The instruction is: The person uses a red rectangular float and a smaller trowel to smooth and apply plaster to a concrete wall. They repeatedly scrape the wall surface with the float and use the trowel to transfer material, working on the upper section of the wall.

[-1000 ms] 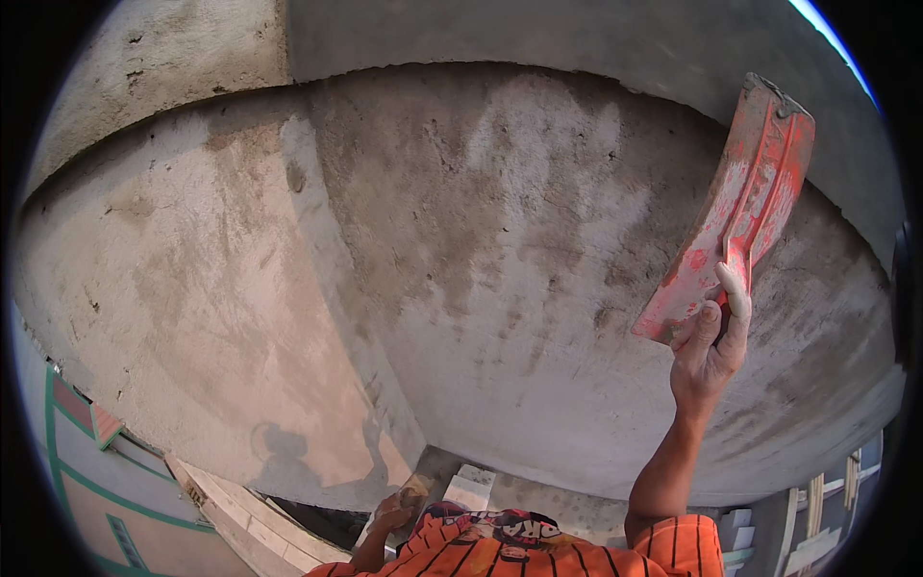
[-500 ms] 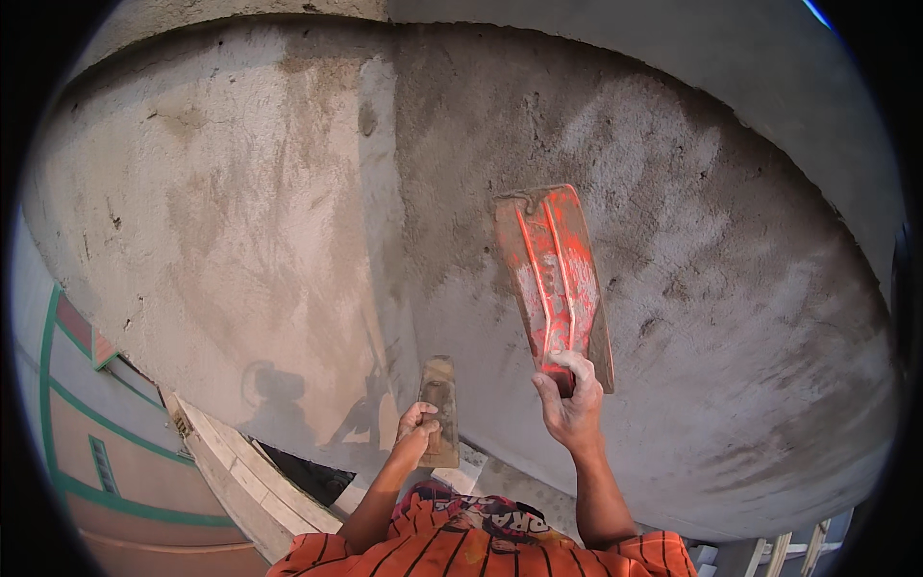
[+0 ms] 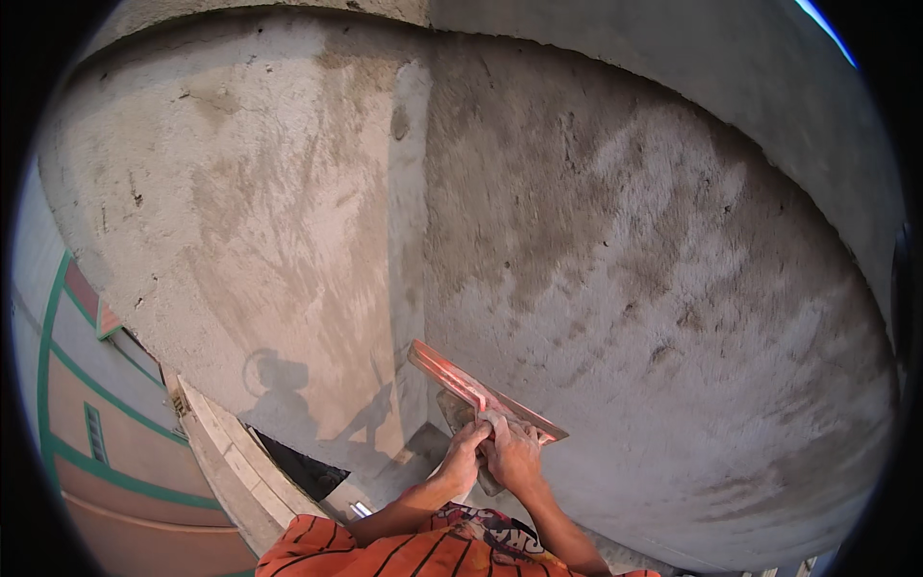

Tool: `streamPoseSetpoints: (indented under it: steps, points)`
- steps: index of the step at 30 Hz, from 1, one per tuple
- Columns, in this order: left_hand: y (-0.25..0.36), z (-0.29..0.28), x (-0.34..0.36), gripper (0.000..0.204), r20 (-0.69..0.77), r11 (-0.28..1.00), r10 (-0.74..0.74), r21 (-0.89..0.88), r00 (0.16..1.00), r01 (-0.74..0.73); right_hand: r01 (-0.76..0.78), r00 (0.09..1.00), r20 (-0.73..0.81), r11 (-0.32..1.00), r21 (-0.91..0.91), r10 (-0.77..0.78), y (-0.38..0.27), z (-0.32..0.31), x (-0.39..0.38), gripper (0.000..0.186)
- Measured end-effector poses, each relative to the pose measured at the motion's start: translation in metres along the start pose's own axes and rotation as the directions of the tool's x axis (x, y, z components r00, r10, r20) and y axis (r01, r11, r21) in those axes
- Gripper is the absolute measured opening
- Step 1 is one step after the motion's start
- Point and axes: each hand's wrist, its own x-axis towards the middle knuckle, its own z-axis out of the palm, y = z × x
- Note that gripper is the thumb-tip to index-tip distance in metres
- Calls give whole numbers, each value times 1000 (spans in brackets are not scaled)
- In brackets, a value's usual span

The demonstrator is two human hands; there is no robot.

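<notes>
My right hand point(image 3: 517, 456) is closed round the handle of a long red plastering float point(image 3: 448, 375), worn and smeared with grey. The float is tilted, its far end pointing up and left, low in front of the plastered wall point(image 3: 615, 317). Close against it, my left hand point(image 3: 461, 464) is closed on a smaller, grey-brown hand float point(image 3: 454, 411). That smaller float lies behind the red one and is mostly hidden by it and by my hands. The two hands are close together; whether the floats touch, I cannot tell.
The wall has an inner corner point(image 3: 409, 212), with a sunlit face point(image 3: 260, 202) on the left and a darker, patchy one on the right. A ledge point(image 3: 231, 452) curves down at lower left, beside a dark gap point(image 3: 300, 469). Beyond stands a building with green trim point(image 3: 125, 476).
My right hand has brought the red float down and left off the wall's middle, turning it slantwise. My left hand has moved right and slightly down with the smaller float, and the hands now meet.
</notes>
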Motion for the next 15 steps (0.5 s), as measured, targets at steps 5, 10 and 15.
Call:
streamPoseSetpoints:
  steps: [5,10,15]
  points:
    - [-15,-26,15,22,-7,999,38,-39,999,-38,180,982,-60,984,0,-179,-12,-2,-14,42]
    - [5,2,5,24,-288,998,22,-57,957,-40,39,998,-47,996,82,-35,-2,12,-55,40]
    - [13,12,0,32,-362,998,38,63,932,-17,-18,999,-46,993,114,23,1,17,-63,40]
